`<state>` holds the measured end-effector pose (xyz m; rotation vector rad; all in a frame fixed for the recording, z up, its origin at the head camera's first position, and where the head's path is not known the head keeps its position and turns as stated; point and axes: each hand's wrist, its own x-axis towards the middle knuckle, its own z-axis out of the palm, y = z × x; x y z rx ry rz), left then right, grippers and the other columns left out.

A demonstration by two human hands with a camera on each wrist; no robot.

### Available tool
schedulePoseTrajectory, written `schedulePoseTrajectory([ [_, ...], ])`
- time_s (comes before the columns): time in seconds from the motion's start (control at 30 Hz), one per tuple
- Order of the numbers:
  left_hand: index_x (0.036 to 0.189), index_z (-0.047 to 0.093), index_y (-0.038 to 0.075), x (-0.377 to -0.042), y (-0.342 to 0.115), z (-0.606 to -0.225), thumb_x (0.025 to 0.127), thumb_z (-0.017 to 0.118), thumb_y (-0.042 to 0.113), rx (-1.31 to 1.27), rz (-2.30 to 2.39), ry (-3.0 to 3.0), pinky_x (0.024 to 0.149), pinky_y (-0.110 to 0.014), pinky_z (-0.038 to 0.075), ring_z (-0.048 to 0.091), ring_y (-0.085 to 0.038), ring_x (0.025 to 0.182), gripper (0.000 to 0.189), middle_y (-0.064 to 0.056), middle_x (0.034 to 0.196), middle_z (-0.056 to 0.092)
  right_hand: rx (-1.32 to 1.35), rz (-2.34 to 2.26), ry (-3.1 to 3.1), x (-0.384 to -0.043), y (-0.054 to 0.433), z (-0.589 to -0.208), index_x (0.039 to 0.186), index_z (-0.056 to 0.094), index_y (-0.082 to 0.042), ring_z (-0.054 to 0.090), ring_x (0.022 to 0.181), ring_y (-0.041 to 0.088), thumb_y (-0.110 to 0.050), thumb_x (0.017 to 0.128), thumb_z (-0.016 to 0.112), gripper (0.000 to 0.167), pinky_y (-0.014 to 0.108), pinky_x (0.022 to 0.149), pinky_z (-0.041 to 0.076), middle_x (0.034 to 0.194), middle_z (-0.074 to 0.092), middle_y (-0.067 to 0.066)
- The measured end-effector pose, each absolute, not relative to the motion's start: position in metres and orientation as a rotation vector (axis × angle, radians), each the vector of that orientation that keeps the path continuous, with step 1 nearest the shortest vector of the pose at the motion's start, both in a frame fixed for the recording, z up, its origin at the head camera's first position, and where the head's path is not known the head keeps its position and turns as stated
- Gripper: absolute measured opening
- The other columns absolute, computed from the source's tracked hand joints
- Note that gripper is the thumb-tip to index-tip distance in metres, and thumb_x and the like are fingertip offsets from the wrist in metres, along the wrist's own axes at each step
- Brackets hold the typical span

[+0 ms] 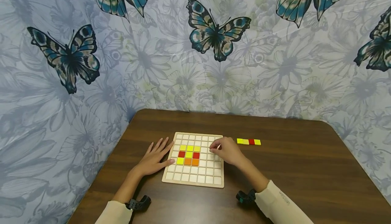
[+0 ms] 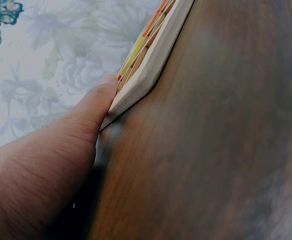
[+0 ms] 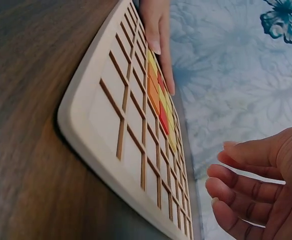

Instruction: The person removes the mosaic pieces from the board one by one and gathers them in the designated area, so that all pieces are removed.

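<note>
A square wooden grid board (image 1: 193,183) with white cells lies on the table. Toward its left side sits a block of coloured tiles: yellow tiles (image 1: 189,148) across the top, red tiles (image 1: 196,155) either side of a yellow one below, then a yellow beside two orange tiles (image 1: 191,162). My left hand (image 1: 154,159) rests at the board's left edge, fingers spread, its thumb (image 2: 98,102) on the rim. Over the upper right cells hovers my right hand (image 1: 227,151); in the right wrist view its fingers (image 3: 236,200) curl loosely with nothing visible between them.
A short row of yellow and red tiles (image 1: 248,142) lies on the brown table (image 1: 293,169), right of the board's far corner. Behind the table hangs a butterfly-patterned cloth (image 1: 171,64). Each wrist wears a black device (image 1: 138,203).
</note>
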<state>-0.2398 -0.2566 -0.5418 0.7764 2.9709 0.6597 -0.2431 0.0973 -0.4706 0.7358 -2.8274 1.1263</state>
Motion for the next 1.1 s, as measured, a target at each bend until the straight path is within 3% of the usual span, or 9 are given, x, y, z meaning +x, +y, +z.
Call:
schedulePoseTrajectory([
  [0.4,0.163,0.025,0.019,-0.240,-0.258,-0.540,0.097,0.056,0.060,0.782,0.670,2.962,0.117,-0.069,-0.001,0.009,-0.042,0.154,0.084,-0.015,0.169,0.014,0.852,1.013,-2.845,-0.255,0.067,-0.471,0.083,0.078,-0.012,0.055,0.067,0.008,-0.009,0.088,0.079,0.005,0.026,0.064,0.048,0.076,0.068,-0.008],
  [1.1,0.164,0.023,0.021,-0.240,-0.258,-0.539,0.098,0.055,0.060,0.789,0.650,2.965,0.118,-0.067,-0.001,0.008,-0.040,0.155,0.083,-0.014,0.169,0.013,0.755,0.988,-2.961,-0.279,0.048,-0.487,0.082,0.078,-0.008,0.056,0.064,0.011,-0.009,0.085,0.082,0.005,0.027,0.059,0.048,0.075,0.071,-0.005],
])
